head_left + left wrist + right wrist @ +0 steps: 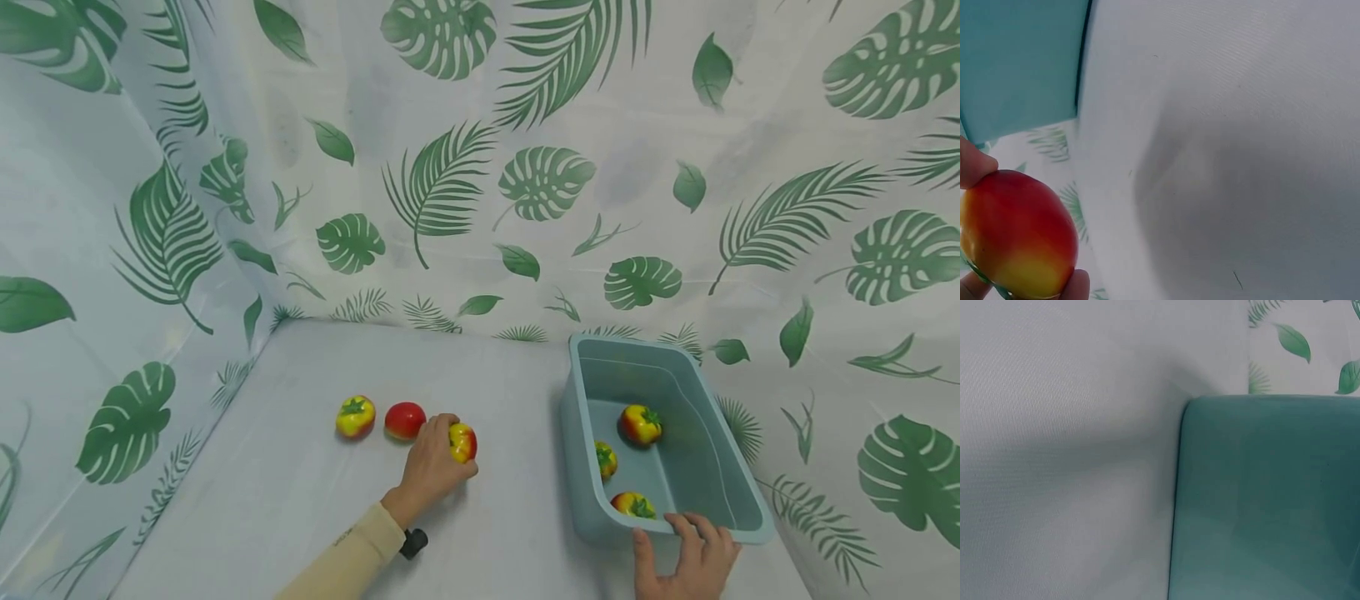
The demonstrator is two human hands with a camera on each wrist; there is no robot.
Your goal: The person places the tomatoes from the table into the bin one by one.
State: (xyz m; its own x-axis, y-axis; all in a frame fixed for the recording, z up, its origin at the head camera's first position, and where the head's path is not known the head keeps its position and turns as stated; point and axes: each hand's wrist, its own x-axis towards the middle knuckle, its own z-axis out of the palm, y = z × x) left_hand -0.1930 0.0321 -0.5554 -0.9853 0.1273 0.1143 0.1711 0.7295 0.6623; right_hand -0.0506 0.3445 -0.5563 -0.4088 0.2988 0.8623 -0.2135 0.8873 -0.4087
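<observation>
My left hand (435, 462) grips a red-and-yellow fruit (463, 443) with its thumb and fingers, over the white table. In the left wrist view the held fruit (1019, 234) shows a glossy red side, with a bit of green at its lower edge. Left of that hand lie a red fruit (405, 421) and a yellow-red fruit (356, 417) with a green leafy cap. My right hand (688, 560) holds the near rim of a blue-green bin (585, 425), fingers hooked over it and thumb outside. The right wrist view shows only the bin's side (1266, 500), no hand.
Inside the bin are three capped fruits: one farther back (641, 425), one by the left wall (605, 460), one near the front (633, 504). A leaf-printed white curtain (480, 167) rises behind the table (495, 375) and along its left side.
</observation>
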